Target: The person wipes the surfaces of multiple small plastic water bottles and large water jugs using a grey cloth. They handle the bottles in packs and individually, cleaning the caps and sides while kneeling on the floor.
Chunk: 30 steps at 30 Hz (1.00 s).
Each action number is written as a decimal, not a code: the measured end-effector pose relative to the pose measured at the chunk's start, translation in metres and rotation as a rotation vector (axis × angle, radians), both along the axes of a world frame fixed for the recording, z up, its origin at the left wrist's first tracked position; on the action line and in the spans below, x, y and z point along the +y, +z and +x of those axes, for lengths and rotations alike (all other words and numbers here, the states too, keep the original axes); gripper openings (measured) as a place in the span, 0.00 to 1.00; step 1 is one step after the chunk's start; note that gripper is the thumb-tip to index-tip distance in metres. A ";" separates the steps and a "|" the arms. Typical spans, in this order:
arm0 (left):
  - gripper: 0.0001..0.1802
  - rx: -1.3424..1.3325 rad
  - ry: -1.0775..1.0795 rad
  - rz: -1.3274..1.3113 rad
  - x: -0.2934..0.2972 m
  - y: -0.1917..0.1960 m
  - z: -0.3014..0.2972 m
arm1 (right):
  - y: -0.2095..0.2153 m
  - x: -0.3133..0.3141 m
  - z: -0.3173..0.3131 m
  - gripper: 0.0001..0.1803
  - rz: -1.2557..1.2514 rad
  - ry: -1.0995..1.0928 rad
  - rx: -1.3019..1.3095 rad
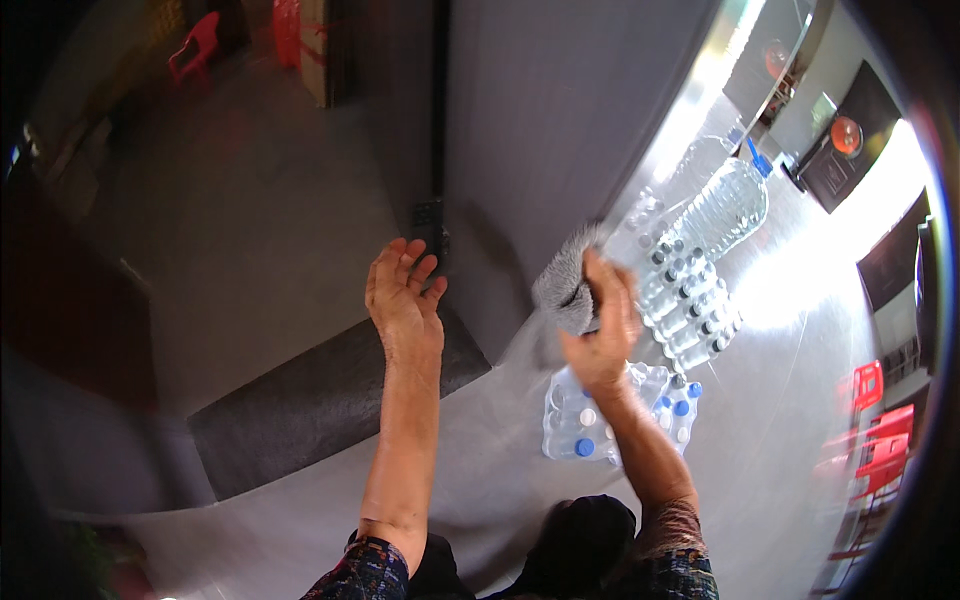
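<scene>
Wiping the panel (550, 110) seems in hand: right hand (611, 335) clasps the duster (558, 285), left hand (403, 300) empty, fingers apart; the next stroke calls for light pressure.

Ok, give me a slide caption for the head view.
Right hand holds a fluffy grey duster near packs of bottles; left hand hovers empty.

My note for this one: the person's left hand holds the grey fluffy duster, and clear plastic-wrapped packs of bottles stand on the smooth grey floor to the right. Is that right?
Not quite: the head view shows the person's right hand holding the grey fluffy duster, not the left. The clear plastic-wrapped packs of bottles do stand on the smooth grey floor to the right.
</scene>
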<state>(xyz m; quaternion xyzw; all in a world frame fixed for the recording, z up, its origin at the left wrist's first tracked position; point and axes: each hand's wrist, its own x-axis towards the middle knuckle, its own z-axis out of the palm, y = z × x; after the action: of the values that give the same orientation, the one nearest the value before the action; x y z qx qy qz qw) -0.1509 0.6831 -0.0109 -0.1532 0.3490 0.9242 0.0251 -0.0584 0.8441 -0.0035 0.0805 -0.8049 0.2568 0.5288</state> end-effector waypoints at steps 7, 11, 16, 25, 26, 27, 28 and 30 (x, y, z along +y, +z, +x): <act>0.10 0.145 0.170 0.094 -0.049 0.019 -0.003 | 0.092 -0.017 -0.056 0.19 0.826 -0.610 0.139; 0.14 0.175 0.276 0.062 -0.080 0.027 -0.006 | 0.023 -0.030 -0.076 0.18 1.074 -0.523 -0.184; 0.14 0.154 0.309 0.108 -0.090 0.027 -0.006 | -0.117 -0.015 -0.088 0.19 1.386 -0.401 -0.505; 0.11 0.111 0.361 0.142 -0.119 0.014 -0.022 | -0.111 -0.025 -0.099 0.20 1.438 -0.373 -0.585; 0.09 0.106 0.367 0.164 -0.122 0.013 -0.024 | -0.077 -0.035 -0.112 0.20 1.354 -0.439 -0.559; 0.09 0.105 0.358 0.174 -0.121 0.011 -0.025 | -0.048 -0.037 -0.128 0.21 1.156 -0.485 -0.557; 0.09 0.106 0.357 0.178 -0.122 0.008 -0.027 | -0.011 -0.047 -0.136 0.22 1.136 -0.525 -0.447; 0.10 0.106 0.336 0.197 -0.118 0.002 -0.031 | 0.033 -0.050 -0.151 0.21 1.125 -0.615 -0.295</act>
<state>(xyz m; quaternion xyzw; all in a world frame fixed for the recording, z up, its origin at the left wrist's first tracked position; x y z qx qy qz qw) -0.1820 0.5648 -0.0092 -0.1574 0.2273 0.9518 -0.1329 -0.2099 0.7936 0.0292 0.0751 -0.8667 -0.3577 0.3395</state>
